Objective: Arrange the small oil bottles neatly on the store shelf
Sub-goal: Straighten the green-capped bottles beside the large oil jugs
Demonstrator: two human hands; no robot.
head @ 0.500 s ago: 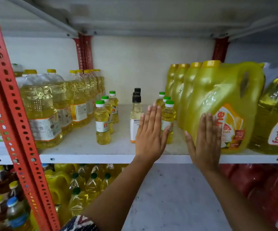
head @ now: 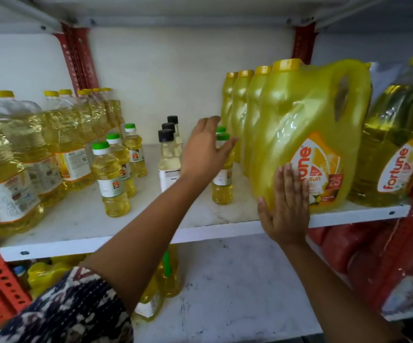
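White back wall [head: 175, 78] behind a metal rack. Red perforated uprights [head: 76, 58] at rear, another red upright [head: 0, 276] front left. White shelf board [head: 215, 230] with bolted front edge; underside of upper shelf [head: 175, 11] grey-white overhead. Lower shelf [head: 225, 288] white, scuffed. Soft, even light.

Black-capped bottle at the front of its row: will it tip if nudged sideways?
Probably. The black-capped bottle is tall and narrow, so a push near its cap may topple it. It looks filled, so likely steadier pushed low. The left hand reaches just beside it.
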